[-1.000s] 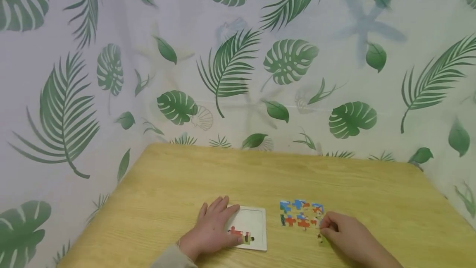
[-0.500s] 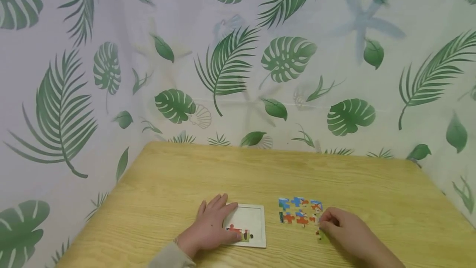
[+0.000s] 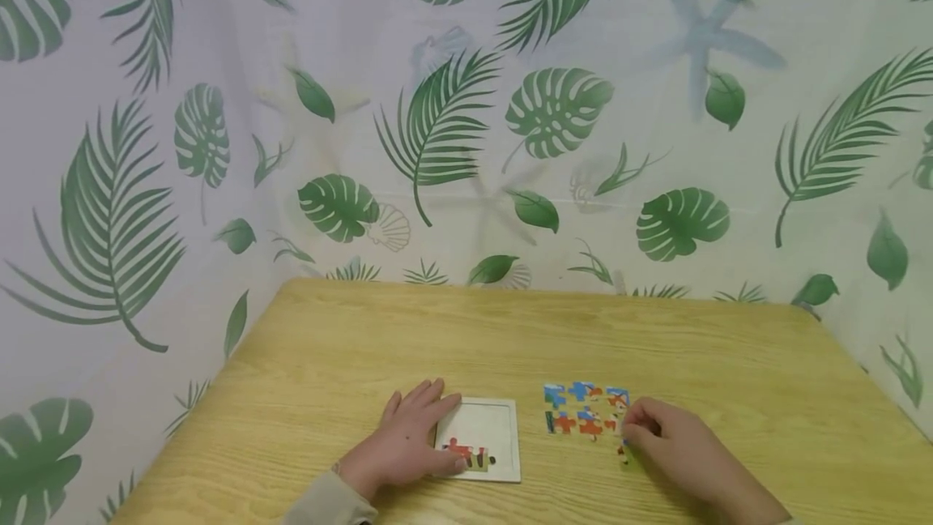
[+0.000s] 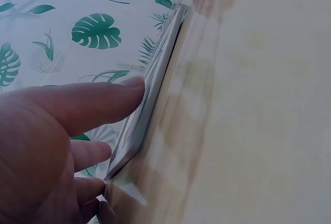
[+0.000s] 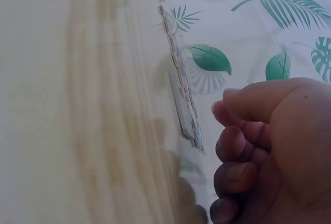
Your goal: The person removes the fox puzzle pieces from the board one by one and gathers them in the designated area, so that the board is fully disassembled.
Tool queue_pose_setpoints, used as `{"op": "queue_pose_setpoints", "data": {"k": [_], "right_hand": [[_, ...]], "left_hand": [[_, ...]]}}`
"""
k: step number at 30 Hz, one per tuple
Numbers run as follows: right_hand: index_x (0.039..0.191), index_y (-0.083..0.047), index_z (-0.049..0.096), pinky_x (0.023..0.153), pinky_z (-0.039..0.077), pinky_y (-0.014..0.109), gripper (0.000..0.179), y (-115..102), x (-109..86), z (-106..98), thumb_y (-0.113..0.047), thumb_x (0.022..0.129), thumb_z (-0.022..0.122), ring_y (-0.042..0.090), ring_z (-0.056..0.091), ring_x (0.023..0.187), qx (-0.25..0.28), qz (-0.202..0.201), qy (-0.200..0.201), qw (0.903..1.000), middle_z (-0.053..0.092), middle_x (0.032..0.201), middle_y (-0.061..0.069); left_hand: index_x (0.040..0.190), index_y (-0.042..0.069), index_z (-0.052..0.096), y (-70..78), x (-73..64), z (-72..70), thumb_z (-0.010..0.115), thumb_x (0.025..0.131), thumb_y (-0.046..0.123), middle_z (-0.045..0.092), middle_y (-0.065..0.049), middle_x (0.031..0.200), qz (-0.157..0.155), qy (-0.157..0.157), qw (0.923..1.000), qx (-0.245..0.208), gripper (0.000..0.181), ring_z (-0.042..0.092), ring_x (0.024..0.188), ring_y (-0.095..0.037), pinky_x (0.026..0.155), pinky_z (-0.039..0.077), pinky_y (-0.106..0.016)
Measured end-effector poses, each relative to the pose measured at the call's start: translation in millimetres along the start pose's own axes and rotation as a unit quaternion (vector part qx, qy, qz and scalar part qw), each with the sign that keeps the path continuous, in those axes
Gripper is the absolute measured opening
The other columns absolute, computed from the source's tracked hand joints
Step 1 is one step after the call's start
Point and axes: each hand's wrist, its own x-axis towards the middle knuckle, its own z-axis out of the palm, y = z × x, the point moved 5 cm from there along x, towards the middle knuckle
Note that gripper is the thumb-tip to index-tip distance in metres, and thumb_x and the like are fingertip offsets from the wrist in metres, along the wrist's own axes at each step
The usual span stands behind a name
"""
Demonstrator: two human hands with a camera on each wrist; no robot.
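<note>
My left hand point(image 3: 408, 440) rests with its fingers spread over the left side of a white puzzle tray point(image 3: 487, 421). Its thumb lies by a few joined puzzle pieces point(image 3: 469, 455) at the tray's lower edge. In the left wrist view, the thumb reaches the tray's rim point(image 4: 147, 113). To the right lie several loose puzzle pieces point(image 3: 564, 423), blue and red, in rough rows. My right hand point(image 3: 674, 440) hovers at their right end, fingers curled, thumb and forefinger tips together. Just below those tips sits a small puzzle piece point(image 3: 623, 454). The right wrist view shows nothing between the fingertips.
The wooden table point(image 3: 408, 330) stretches back beyond the tray and pieces. Behind it and at the left hangs a white curtain point(image 3: 452, 249) with a green leaf pattern. A gap of bare wood separates the tray from the loose pieces.
The head view has shifted slightly. My right fingertips and the small piece beside them appear a little farther from me. My left hand stays on the tray.
</note>
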Motion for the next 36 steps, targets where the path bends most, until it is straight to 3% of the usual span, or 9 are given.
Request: {"op": "queue_pose_setpoints", "data": {"k": [4,9,20,25,36], "right_hand": [[0.098,-0.015,0.066,0.064,0.041,0.03,0.011,-10.3,0.7,2.1,-0.025,0.101,0.064,0.017,0.051,0.072,0.026,-0.001,-0.014,0.9995,0.059,0.08,-0.001],[0.1,-0.012,0.065,0.061,0.042,0.029,0.013,-24.6,1.1,8.9,-0.024,0.101,0.064,0.015,0.05,0.07,0.047,-0.033,-0.039,0.9976,0.057,0.079,0.001],[0.096,-0.016,0.067,0.06,0.043,0.026,0.011,-59.1,6.2,34.9,-0.026,0.1,0.065,0.007,0.046,0.066,0.033,-0.122,-0.069,0.9896,0.054,0.075,-0.006],[0.099,-0.018,0.068,0.059,0.043,0.028,0.011,-75.5,7.6,49.6,-0.029,0.1,0.064,0.005,0.045,0.062,0.043,-0.135,-0.098,0.985,0.053,0.071,-0.006],[0.101,-0.022,0.07,0.058,0.041,0.027,0.008,-93.7,12.9,68.9,-0.028,0.099,0.066,0.006,0.045,0.06,0.021,-0.139,-0.105,0.9845,0.053,0.07,-0.008]], "left_hand": [[0.154,0.011,0.045,-0.6,-0.2,-0.1,0.079,0.081,0.053,0.026,-0.017,0.164,-0.001,-0.001,1.0,0.005,0.091,0.016,0.152,-0.035,0.117,0.002,-0.065],[0.154,0.012,0.045,-0.7,0.7,-0.3,0.079,0.08,0.052,0.025,-0.016,0.164,-0.001,0.0,1.0,0.005,0.091,0.015,0.152,-0.035,0.117,0.001,-0.065],[0.154,0.015,0.045,0.2,-0.3,0.7,0.077,0.081,0.055,0.024,-0.016,0.165,0.0,-0.003,0.9999,0.016,0.09,0.015,0.153,-0.035,0.115,0.0,-0.068],[0.154,0.015,0.046,0.3,-0.1,2.2,0.076,0.08,0.056,0.025,-0.016,0.164,-0.002,-0.001,0.9997,0.026,0.09,0.016,0.152,-0.034,0.113,-0.002,-0.071],[0.155,0.016,0.045,-0.7,-0.4,2.3,0.076,0.081,0.057,0.024,-0.015,0.165,0.0,0.0,0.9998,0.021,0.09,0.015,0.153,-0.034,0.113,-0.002,-0.071]]}}
